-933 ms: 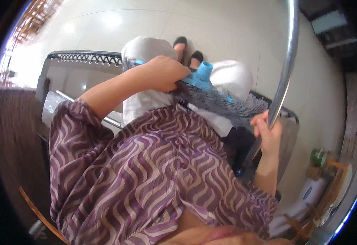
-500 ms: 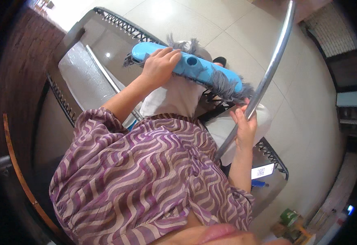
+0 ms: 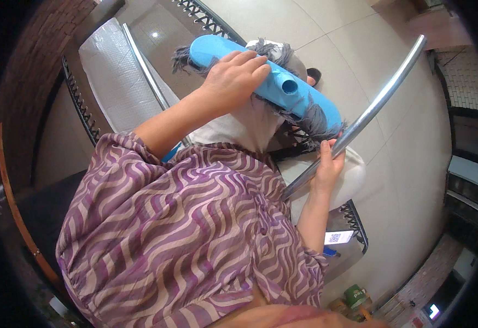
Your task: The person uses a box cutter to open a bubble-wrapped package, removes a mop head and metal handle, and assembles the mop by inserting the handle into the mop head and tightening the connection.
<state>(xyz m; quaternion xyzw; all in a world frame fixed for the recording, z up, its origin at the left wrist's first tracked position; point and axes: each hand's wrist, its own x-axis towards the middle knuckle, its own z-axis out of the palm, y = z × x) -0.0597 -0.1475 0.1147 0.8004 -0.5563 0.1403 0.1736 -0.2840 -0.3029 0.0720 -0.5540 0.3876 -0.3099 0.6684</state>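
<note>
A long blue mop head (image 3: 277,93) with shaggy grey strands around it lies over my lap, its round socket facing up toward me. My left hand (image 3: 233,76) is closed over its left half, fingers across the top. A bare silvery metal pole (image 3: 384,95) slants from my waist up to the far right. My right hand (image 3: 328,167) grips this pole near the mop head's right end, thumb and fingers pinched around it. The pole's upper end points away from the socket, and the two are apart.
Left of me, a second metal pole (image 3: 143,68) rests along bubble wrap (image 3: 105,82) on a laced lounger (image 3: 187,33). A phone (image 3: 338,237) with a lit screen lies on the lounger by my right elbow. Pale floor tiles (image 3: 403,158) stretch off to the right.
The mop head has tilted so its socket faces me more and sits farther right in view. The pole's upper end has swung down and right. Both hands keep their holds, and the view has shifted.
</note>
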